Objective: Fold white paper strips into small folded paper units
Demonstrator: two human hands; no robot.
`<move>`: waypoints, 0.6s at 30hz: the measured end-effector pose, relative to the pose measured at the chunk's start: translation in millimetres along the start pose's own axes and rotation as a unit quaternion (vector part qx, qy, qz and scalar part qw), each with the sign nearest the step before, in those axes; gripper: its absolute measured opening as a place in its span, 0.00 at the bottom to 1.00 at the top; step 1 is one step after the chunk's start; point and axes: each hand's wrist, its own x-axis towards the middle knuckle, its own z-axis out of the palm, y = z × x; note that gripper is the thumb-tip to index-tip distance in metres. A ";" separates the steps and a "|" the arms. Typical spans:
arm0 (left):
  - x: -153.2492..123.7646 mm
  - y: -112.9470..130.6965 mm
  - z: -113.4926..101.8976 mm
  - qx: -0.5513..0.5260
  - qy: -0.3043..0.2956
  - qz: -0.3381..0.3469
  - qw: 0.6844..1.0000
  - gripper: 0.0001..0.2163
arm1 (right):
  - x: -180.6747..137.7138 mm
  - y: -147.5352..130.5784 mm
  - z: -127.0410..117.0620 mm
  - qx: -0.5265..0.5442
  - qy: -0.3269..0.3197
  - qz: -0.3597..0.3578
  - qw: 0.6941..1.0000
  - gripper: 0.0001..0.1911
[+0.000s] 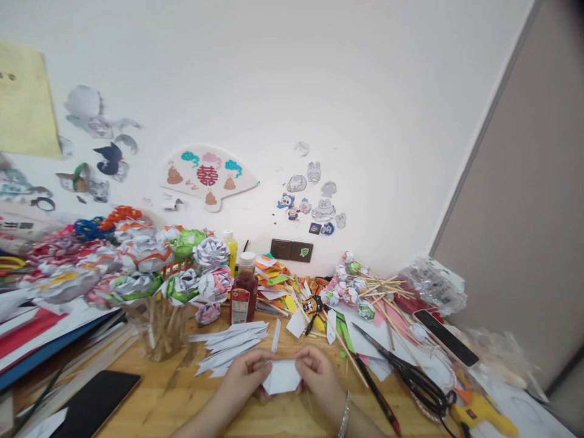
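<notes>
Between my two hands, low in the middle of the head view, is a small folded piece of white paper [281,378]. My left hand [246,374] pinches its left edge with thumb and fingers. At the right edge, my right hand [317,372] grips the same paper; a bracelet circles that wrist. Just beyond my left hand lies a pile of folded white paper strips [230,345], with a single narrow strip [276,334] beside it. The fingers behind the paper are partly hidden.
Paper flowers [141,255] on sticks crowd the left, near a red-brown bottle [243,289]. To the right lie black scissors [417,380], a craft knife [378,395], a yellow glue gun [486,417] and a phone [446,337]. Another phone [98,401] rests at left.
</notes>
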 end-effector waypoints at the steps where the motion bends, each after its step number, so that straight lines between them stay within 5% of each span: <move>1: 0.2 0.3 -0.6 -0.008 -0.002 -0.006 1.000 0.13 | -0.3 -1.0 0.7 0.001 0.003 -0.001 1.000 0.12; 12: -10.7 12.3 3.2 -0.118 -0.028 -0.023 0.992 0.08 | -9.5 -24.1 6.1 -0.009 0.027 -0.043 0.999 0.02; 18: -8.1 11.5 1.7 -0.084 -0.005 -0.037 0.996 0.08 | -7.8 -21.8 3.7 -0.039 0.051 -0.072 0.995 0.03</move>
